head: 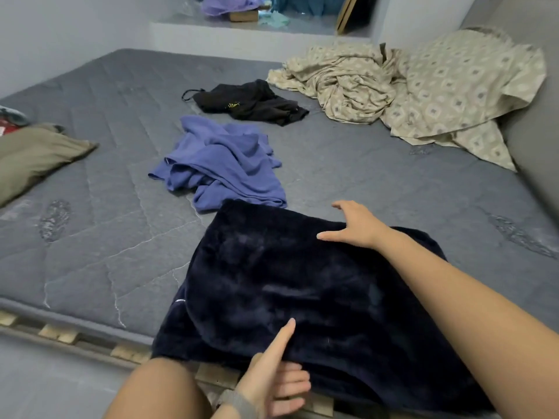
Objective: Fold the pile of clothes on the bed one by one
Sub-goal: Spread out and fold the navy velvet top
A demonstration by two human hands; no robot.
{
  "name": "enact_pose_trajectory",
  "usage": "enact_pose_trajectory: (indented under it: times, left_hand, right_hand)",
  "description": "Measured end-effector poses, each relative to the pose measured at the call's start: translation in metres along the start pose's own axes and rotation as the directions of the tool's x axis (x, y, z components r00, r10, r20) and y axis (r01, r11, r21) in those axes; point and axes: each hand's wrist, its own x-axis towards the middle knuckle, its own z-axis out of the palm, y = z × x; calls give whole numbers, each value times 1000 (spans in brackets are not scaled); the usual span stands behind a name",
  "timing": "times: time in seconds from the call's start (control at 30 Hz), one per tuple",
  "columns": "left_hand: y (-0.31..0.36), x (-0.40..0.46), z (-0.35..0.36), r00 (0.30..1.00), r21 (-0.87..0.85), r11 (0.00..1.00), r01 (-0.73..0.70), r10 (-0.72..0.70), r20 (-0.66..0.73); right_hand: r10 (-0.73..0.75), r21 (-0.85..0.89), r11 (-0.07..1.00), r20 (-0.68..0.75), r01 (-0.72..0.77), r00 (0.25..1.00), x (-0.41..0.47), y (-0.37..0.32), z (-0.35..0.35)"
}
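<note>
We stood at the near edge of the mattress [99, 261], a grey quilted slab on a slatted wooden base [60, 334]. It carried everything in view. A patterned beige sheet [423, 92] lay bunched at the far right corner beside a grey headboard [532, 140]. The navy fleece [272, 282], the piece we were working on, sprawled across the near edge, part of it hanging over the slats. A crumpled blue top [223, 164] lay just beyond it, its near hem touching the fleece. Farther back sat a black garment [251, 101] with a small yellow print too blurred for us to read. An olive pillow [33, 155] lay at the left edge.

Our right hand [354, 225] lay flat on the far part of the fleece, fingers spread and straight, pressing the pile. Our left hand [278, 379] gripped the fleece's near hem, fingers curled under the fabric and the thumb stretched up along its top. A grey band [239, 403] circled that wrist.
</note>
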Motion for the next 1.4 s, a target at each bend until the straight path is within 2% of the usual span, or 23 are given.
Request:
enact_pose_trajectory:
  times: [0.07, 0.17, 0.23, 0.33, 0.4, 0.47, 0.5, 0.6, 0.67, 0.73, 0.83, 0.93, 1.0, 1.03, 1.13, 1.2, 1.3, 1.4]
  left_hand:
    - [3, 9, -5, 997, -178, 984, -17, 30, 74]
    - [11, 21, 1, 974, -376, 902, -212, 227, -4]
    - [13, 27, 12, 963, -431, 869, -243, 268, -4]
    - [8, 36, 23, 971, -371, 897, -240, 222, -89]
    - [4, 34, 29, 952, -351, 911, -215, 114, -285]
    - [-3, 28, 33, 898, -357, 918, -174, -1, -441]
    - [-10, 30, 31, 893, -336, 932, -139, -29, -449]
    - [-55, 103, 12, 902, -265, 950, -164, 36, -430]
    - [-58, 129, 10, 920, -405, 897, -179, 7, -392]
    - [-15, 65, 27, 941, -538, 824, -178, -17, -338]
    - [15, 29, 46, 970, -673, 715, -188, 29, -240]
    - [34, 15, 58, 989, -750, 656, -83, 147, 19]
    - [55, -2, 58, 946, -716, 695, -65, 271, 178]
    - [71, -12, 55, 924, -682, 724, -102, 323, 205]
    - [144, -49, 43, 823, -533, 777, -337, 518, 234]
    - [204, -82, 43, 761, -392, 769, -505, 611, 218]
    - [280, -139, 53, 645, -149, 669, -728, 742, 183]
    - [313, -174, 64, 523, -53, 549, -834, 817, 242]
  right_hand:
    - [45, 7, 999, 117, -46, 992, 25, -3, -3]
    - [157, 2, 986, 361, -170, 919, 45, -3, 9]
    - [175, -21, 983, 421, -183, 890, 50, -1, 18]
    - [181, -12, 980, 453, -197, 873, 49, -3, 18]
    - [209, -22, 973, 506, -230, 837, 46, -3, 14]
    - [231, -27, 966, 538, -257, 810, 43, -3, 15]
    - [230, -25, 967, 523, -255, 821, 42, -3, 17]
    - [195, 61, 967, 442, -246, 876, 39, 1, 26]
    - [174, 130, 960, 416, -248, 893, 32, 2, 26]
    - [173, 182, 944, 438, -275, 882, 24, 0, 22]
    - [189, 240, 909, 493, -342, 849, 8, -8, 11]
    - [200, 381, 841, 441, -384, 875, -7, -10, -4]
    - [180, 525, 768, 373, -367, 910, -16, -11, -24]
    - [167, 598, 725, 329, -342, 930, -18, -10, -40]
    - [190, 746, 624, 140, -230, 972, -15, -4, -97]
    - [162, 837, 545, -38, -57, 986, -15, -3, -136]
    - [86, 878, 438, -257, 195, 963, -34, -22, -190]
    - [36, 864, 425, -315, 270, 948, -49, -23, -217]
